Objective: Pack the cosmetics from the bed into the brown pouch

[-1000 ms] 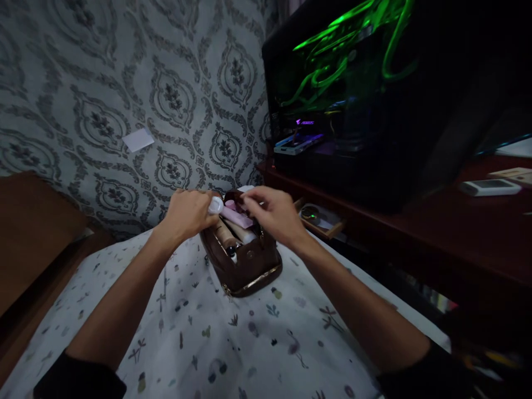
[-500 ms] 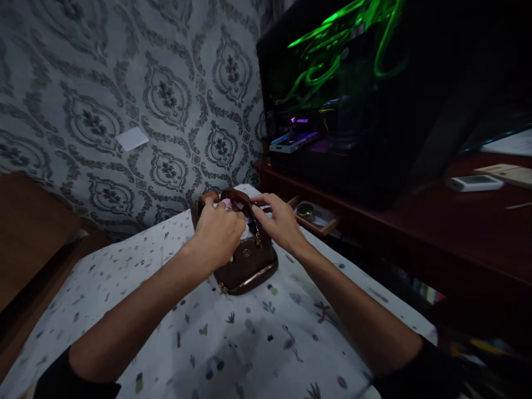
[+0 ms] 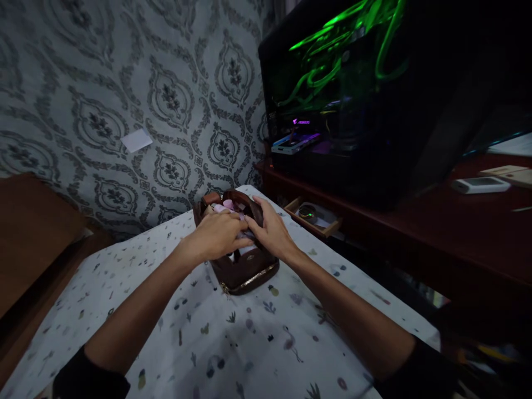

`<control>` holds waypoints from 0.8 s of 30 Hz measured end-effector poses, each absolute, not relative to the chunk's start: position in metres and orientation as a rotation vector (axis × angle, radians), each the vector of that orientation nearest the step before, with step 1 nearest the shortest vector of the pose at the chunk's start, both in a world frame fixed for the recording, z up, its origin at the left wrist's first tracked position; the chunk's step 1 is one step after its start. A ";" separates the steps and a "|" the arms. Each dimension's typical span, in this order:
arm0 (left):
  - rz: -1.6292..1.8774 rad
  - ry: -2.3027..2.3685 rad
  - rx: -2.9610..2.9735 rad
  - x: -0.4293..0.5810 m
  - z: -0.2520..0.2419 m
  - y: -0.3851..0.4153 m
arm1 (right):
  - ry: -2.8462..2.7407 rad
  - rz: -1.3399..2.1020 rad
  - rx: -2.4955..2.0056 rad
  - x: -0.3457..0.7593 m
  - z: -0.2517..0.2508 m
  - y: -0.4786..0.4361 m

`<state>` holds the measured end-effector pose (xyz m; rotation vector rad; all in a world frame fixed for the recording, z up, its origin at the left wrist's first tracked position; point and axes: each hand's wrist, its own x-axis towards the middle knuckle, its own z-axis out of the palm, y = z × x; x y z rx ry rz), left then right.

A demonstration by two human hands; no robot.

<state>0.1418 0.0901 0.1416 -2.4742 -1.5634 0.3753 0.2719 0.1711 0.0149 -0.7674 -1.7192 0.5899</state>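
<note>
A small brown handbag [image 3: 245, 275] with a gold zip lies on the patterned white sheet, its top open. Pink and white items [image 3: 228, 205] show inside, too covered to name. Across the opening stretches my left hand [image 3: 218, 234], fingers extended over the contents and hiding part of them. My right hand [image 3: 271, 230] grips the bag's right rim, with the thumb reaching in over the opening and the fingers along the edge. The two hands nearly meet above the contents.
Right of the bed stands a dark red desk [image 3: 399, 233] bearing a computer case [image 3: 353, 166] with green lights. A small open wooden drawer [image 3: 332, 228] juts out near the bag. Patterned wallpaper [image 3: 174, 94] rises behind, and a brown board [image 3: 37, 227] stands at left.
My left hand has gone from bent fingers at the bag's top to lying flatter over the opening. The opening looks wider, with more contents showing. My right thumb has shifted inward.
</note>
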 end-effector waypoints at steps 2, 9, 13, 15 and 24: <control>0.433 -1.576 -2.461 0.145 0.140 0.090 | -1.722 0.599 -0.756 0.270 0.013 0.171; 0.470 -1.633 -2.436 0.142 0.140 0.091 | -1.698 0.629 -0.760 0.270 0.014 0.169; 0.471 -1.657 -2.391 0.133 0.135 0.094 | -1.665 0.630 -0.752 0.268 0.013 0.169; 0.474 -1.652 -2.373 0.130 0.133 0.094 | -1.671 0.605 -0.759 0.266 0.011 0.168; 0.169 -1.643 -2.447 0.121 0.126 0.091 | -1.702 0.325 -0.867 0.260 0.005 0.158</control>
